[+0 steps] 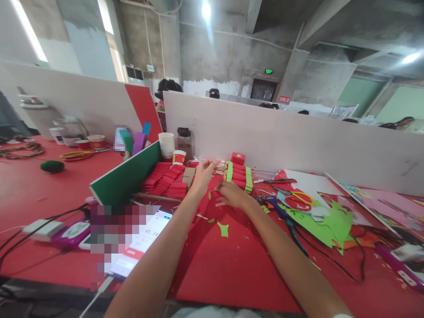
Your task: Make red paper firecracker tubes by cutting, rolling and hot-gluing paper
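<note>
My left hand (204,173) reaches to the far middle of the red table, its fingertips pinched together beside a bunch of thin gold-tipped sticks (220,166). Whatever lies in that pinch is too small to make out. My right hand (230,192) hovers low over the red surface with bent fingers, a gap showing between them and the thumb. Just behind it lies a row of red paper rolls with lime-green bands (239,175). A red strip (204,205) lies between my hands. Nearer to me is a lime-green paper scrap (223,229).
Stacked red pieces (165,180) lie left, beside a green divider board (127,179). A lit phone (142,243) rests near my left forearm. On the right are a blue-handled glue gun (281,210), yellow-handled scissors (300,195) and cut green sheets (334,221). A white partition (281,137) stands behind.
</note>
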Available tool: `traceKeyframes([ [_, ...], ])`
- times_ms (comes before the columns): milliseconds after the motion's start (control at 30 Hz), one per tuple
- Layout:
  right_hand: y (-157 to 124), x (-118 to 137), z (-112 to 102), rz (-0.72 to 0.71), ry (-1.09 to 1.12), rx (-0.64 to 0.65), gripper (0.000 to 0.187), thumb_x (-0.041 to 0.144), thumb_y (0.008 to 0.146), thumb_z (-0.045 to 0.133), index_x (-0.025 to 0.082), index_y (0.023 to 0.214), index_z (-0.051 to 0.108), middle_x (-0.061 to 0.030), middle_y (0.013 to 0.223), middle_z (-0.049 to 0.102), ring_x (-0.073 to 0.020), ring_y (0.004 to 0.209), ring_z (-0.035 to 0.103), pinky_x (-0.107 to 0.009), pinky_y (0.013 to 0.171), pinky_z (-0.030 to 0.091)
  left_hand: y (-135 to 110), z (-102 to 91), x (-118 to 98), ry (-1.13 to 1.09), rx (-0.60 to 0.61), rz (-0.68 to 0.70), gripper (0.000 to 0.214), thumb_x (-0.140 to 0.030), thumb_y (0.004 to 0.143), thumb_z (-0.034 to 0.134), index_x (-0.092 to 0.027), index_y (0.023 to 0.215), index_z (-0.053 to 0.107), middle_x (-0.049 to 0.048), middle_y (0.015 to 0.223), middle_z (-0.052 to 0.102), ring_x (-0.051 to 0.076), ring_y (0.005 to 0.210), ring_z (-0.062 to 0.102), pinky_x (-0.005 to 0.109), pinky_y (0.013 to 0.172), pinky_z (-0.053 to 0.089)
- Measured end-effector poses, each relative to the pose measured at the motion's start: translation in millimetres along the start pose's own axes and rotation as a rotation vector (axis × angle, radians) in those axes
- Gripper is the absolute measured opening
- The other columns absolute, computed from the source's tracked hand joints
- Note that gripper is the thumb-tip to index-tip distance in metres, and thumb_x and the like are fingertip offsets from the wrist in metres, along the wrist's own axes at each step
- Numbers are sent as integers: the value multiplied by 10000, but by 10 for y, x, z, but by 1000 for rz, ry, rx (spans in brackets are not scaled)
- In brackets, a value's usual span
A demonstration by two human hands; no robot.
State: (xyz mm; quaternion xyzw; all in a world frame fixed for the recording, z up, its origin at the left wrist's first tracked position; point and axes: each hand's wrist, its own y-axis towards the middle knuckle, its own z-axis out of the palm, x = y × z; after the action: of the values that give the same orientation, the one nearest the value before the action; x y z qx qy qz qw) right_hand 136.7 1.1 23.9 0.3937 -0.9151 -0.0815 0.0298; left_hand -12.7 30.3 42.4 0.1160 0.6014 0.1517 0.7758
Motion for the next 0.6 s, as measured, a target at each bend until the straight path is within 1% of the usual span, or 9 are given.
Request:
traceKeyframes([
  [100, -164, -23, -147, 53, 47, -19, 243, 250, 873, 632, 184, 1106, 618, -100, 1104, 615, -199, 858, 613, -265, 715, 425, 2, 6, -5, -2, 7, 4, 235, -386, 689, 658, -186, 699, 534, -13, 695, 554, 125, 687, 540, 230, 637, 423],
  [167, -311, -36, -262, 92, 85, -40, 251, 211, 873, 623, 203, 1124, 607, -87, 1090, 634, -207, 922, 612, -263, 747, 422, 1, 11, -3, 17, 21, -2, 252, -410, 693, 655, -187, 704, 538, -14, 697, 550, 125, 688, 538, 228, 631, 421],
  [200, -388, -40, -317, 113, 120, -50, 263, 224, 867, 637, 201, 1127, 605, -83, 1058, 651, -216, 946, 612, -266, 758, 420, 0, 15, -1, 29, 29, -5, 258, -418, 694, 654, -188, 703, 538, -16, 695, 546, 125, 686, 535, 227, 630, 421],
  [233, -464, -41, -366, 145, 159, -57, 252, 254, 868, 641, 197, 1112, 613, -80, 1022, 666, -218, 940, 615, -268, 755, 419, -1, 18, 2, 40, 36, -8, 263, -423, 695, 653, -187, 698, 537, -18, 692, 540, 123, 682, 530, 228, 633, 422],
  [300, -599, -41, -444, 250, 229, -71, 205, 329, 860, 648, 194, 1015, 644, -66, 952, 688, -212, 874, 623, -261, 712, 412, -5, 25, 8, 64, 50, -10, 266, -424, 698, 653, -185, 686, 537, -18, 688, 536, 123, 677, 522, 234, 646, 429],
  [367, -707, -43, -490, 341, 308, -90, 219, 385, 831, 663, 189, 929, 655, -35, 871, 694, -194, 795, 617, -244, 660, 398, -14, 34, 10, 83, 64, -6, 254, -415, 708, 647, -181, 688, 551, -14, 694, 546, 125, 678, 521, 243, 662, 433],
  [467, -823, -67, -515, 370, 401, -128, 280, 448, 825, 635, 172, 862, 662, -3, 772, 674, -176, 722, 601, -230, 616, 388, -50, 59, 4, 128, 107, 14, 209, -374, 735, 625, -175, 699, 573, -9, 684, 558, 129, 672, 521, 251, 666, 426],
  [533, -881, -101, -508, 379, 429, -179, 319, 477, 839, 606, 171, 907, 670, -16, 818, 689, -195, 772, 619, -244, 654, 418, -85, 89, 1, 179, 142, 44, 181, -341, 750, 607, -175, 686, 573, -12, 671, 556, 128, 662, 511, 249, 660, 416],
  [600, -928, -146, -484, 422, 433, -243, 392, 503, 848, 596, 179, 1060, 654, -62, 996, 707, -242, 930, 633, -286, 766, 453, -118, 126, 10, 227, 181, 75, 174, -327, 758, 596, -177, 674, 569, -13, 670, 557, 127, 657, 502, 246, 652, 406],
])
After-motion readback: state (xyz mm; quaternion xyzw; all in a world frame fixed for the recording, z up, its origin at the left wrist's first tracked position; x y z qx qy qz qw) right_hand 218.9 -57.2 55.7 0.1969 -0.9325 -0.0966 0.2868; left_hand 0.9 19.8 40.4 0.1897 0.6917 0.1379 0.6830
